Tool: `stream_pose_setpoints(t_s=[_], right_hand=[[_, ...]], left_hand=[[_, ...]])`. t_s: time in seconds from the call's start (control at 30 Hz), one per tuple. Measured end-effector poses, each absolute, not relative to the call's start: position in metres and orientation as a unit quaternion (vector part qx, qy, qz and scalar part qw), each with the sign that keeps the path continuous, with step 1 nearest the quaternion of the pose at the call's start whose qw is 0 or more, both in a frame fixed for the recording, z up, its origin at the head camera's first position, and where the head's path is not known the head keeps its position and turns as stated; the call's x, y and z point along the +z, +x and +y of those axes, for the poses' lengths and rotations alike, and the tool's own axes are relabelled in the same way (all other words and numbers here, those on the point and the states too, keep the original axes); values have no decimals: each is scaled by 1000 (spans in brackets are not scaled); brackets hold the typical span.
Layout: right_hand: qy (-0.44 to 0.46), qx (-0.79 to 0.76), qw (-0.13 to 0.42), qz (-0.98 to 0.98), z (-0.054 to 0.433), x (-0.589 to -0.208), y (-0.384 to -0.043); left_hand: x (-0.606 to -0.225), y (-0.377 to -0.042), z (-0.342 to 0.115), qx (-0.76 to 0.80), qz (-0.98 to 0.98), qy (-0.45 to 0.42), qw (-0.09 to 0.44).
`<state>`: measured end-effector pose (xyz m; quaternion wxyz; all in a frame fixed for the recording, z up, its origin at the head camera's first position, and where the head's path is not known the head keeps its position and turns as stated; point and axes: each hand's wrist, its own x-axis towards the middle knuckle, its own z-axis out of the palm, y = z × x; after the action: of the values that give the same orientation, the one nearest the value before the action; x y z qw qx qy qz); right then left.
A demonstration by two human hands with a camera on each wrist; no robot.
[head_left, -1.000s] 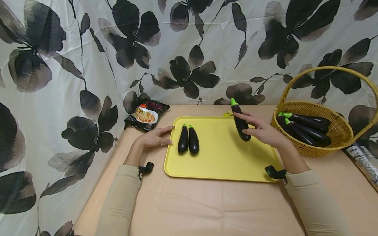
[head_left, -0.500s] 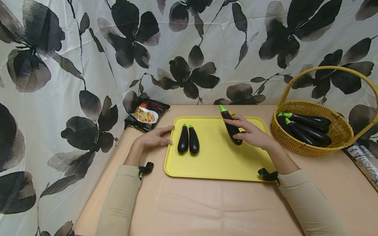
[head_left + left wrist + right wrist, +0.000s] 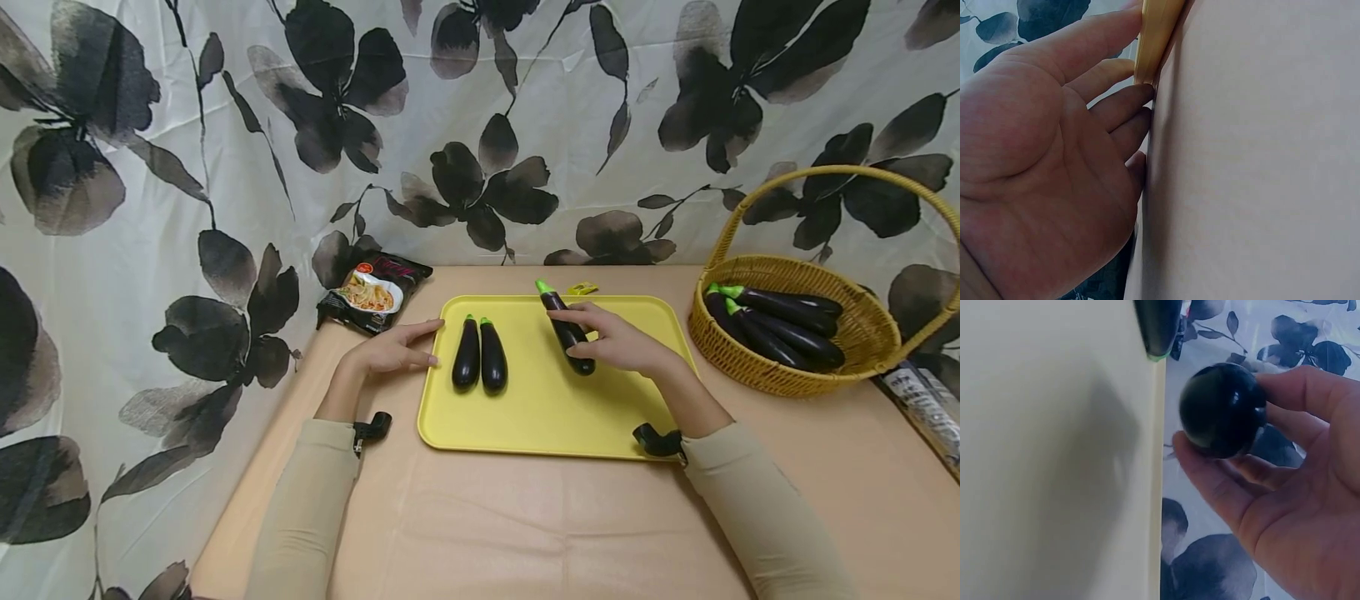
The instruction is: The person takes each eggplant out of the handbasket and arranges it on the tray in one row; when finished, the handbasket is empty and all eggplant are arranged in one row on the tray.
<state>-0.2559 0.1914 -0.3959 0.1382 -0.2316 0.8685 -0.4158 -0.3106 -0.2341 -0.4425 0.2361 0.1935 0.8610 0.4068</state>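
My right hand point(image 3: 611, 337) pinches a dark purple eggplant point(image 3: 553, 302) between thumb and fingers, above the yellow tray point(image 3: 525, 425). Its green stem points away and slightly left. The right wrist view shows the rounded butt of this eggplant point(image 3: 1216, 412) gripped over the tray, its shadow falling on the tray surface. Two more eggplants, a left one point(image 3: 466, 357) and a right one point(image 3: 492, 358), lie side by side on the tray's left part, stems away from me. With fingers extended, my left hand point(image 3: 386, 348) touches the tray's left edge; the left wrist view shows its fingertips against the rim point(image 3: 1154, 44).
At the right stands a wicker basket point(image 3: 772, 385) with a tall handle, holding several eggplants point(image 3: 787, 329). A black noodle packet point(image 3: 375, 292) lies behind my left hand. Behind the tray is a small yellow item point(image 3: 582, 288). A floral curtain point(image 3: 480, 125) closes off the back and left.
My right hand has carried the eggplant leftward and a little nearer to me over the tray. The left hand has stayed at the tray's edge.
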Motion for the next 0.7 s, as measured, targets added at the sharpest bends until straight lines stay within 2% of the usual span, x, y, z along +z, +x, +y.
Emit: stream_pose_setpoints(t_s=[0.37, 0.7], right_hand=[[-274, -333, 159, 888, 166, -391, -259], [-227, -385, 146, 883, 141, -408, -260]], left_hand=[[-445, -311, -235, 410, 857, 206, 235], [-445, -311, -236, 405, 861, 204, 231]])
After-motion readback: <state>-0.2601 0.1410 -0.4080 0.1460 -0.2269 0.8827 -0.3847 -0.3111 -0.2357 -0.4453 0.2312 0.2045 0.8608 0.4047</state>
